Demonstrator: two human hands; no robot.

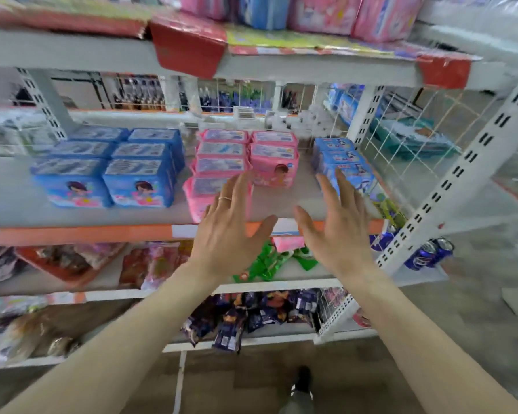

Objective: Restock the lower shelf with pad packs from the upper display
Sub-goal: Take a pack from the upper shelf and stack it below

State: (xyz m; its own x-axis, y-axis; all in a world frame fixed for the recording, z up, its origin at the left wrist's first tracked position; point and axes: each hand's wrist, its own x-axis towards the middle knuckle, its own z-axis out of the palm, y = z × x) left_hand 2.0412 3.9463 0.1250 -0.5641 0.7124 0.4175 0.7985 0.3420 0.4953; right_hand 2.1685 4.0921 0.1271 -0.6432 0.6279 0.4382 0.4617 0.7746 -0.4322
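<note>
Both hands, left hand (pixel 226 234) and right hand (pixel 338 231), have wide fingers and hold nothing; pink pad packs (pixel 274 162) sit just past the fingertips on the shelf (pixel 72 204); more packs (pixel 320 13) wait high above; restocking looks partly done.

Front strip of shelf (pixel 72 210) bare along orange edge, easy way in. Open lane between pink packs (pixel 274 162) and right blue packs (pixel 346 165), runs toward back. Wider gap between left blue packs (pixel 108 171) and pink ones. Upper shelf (pixel 72 52) caps headroom. Wire grid (pixel 416 130) blocks right end.
</note>
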